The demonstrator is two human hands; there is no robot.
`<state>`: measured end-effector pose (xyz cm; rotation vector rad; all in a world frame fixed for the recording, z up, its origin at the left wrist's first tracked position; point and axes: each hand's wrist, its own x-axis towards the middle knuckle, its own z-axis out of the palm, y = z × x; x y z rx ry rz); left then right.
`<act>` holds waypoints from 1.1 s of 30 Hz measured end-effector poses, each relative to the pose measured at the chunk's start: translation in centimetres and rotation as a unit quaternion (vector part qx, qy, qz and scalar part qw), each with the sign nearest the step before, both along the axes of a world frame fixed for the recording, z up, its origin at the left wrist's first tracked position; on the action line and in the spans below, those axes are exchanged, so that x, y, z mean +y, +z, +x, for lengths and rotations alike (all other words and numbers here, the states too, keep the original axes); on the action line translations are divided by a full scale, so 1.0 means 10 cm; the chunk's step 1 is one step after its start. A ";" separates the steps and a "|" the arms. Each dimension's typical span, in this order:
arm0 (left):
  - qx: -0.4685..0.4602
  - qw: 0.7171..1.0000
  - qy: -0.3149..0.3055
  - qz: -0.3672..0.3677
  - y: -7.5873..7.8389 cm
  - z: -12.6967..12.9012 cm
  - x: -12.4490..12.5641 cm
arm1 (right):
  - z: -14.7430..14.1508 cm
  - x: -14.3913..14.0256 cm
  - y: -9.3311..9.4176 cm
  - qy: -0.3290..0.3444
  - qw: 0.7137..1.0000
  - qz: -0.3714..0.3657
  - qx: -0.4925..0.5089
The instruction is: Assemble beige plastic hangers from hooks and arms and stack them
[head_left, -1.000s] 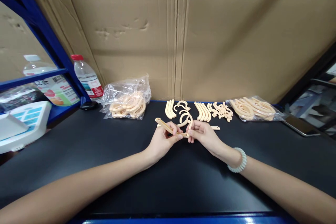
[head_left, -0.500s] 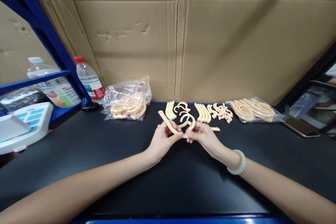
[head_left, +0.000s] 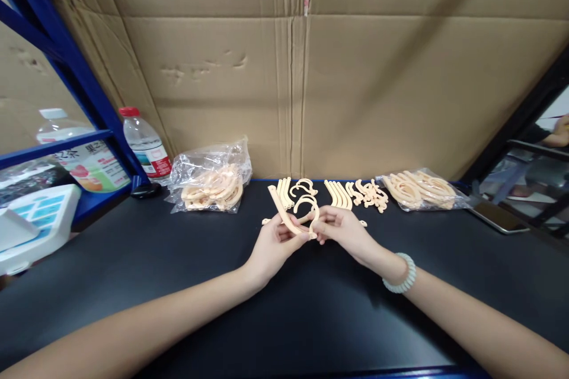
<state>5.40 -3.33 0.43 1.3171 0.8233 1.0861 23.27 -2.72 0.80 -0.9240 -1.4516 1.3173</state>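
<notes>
Over the middle of the black table, both hands are close together. My left hand [head_left: 274, 244] is closed around a beige curved hanger arm [head_left: 281, 206], whose free end slants up to the left. My right hand [head_left: 341, 230] pinches a beige hanger hook [head_left: 316, 213], its curve opening leftward. The lower ends of the two pieces meet at the fingertips; whether they are joined I cannot tell. Behind the hands lie several loose hanger arms, one row on the left [head_left: 284, 193] and one on the right [head_left: 338, 194], with loose hooks [head_left: 304, 186] between them.
Small S-shaped pieces [head_left: 372, 194] lie in a pile right of the rows. Clear bags of beige parts stand at the left [head_left: 211, 186] and right [head_left: 420, 188]. A phone [head_left: 500, 216], a red-capped bottle [head_left: 144, 145] and a cardboard wall [head_left: 222, 89] border the table.
The hook in my right hand has tilted more upright and shifted slightly left against the arm. My left hand keeps its hold. The whole view has shifted a little.
</notes>
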 end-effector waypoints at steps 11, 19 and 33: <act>-0.021 0.999 0.027 -0.012 0.01 0.00 0.01 | 0.71 0.56 -0.07 -0.115 0.819 0.368 -0.424; -0.026 0.999 0.032 -0.020 0.02 0.01 0.01 | 0.56 0.57 -0.12 -0.100 0.822 0.357 -0.433; -0.034 0.999 0.037 -0.011 0.02 0.01 0.02 | 0.44 0.31 0.12 -0.243 0.940 0.220 -0.089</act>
